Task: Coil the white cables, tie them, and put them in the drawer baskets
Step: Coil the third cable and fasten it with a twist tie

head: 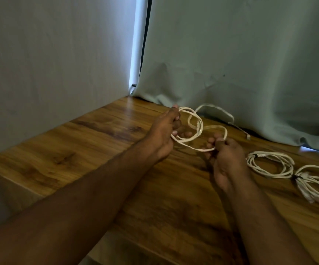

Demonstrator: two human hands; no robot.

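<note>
White cable (pixel 195 129) looped above the wooden table (pixel 89 142), loops gripped by left hand (pixel 164 132), end pinched by right hand (pixel 225 159), two tied coils (pixel 270 164) laid right of the hands

Thin white round cable (pixel 193 129), partly coiled: a few loose loops held up just above the wooden counter (pixel 101 142), gripped by left hand (pixel 164 134) at one side, pinched by right hand (pixel 225 157) at the other. Free tail trailing back to the curtain foot, plug end lying on counter. Two further white cable coils (pixel 271 165) (pixel 317 184) lying flat at right, touching, each bound with a dark tie.
</note>
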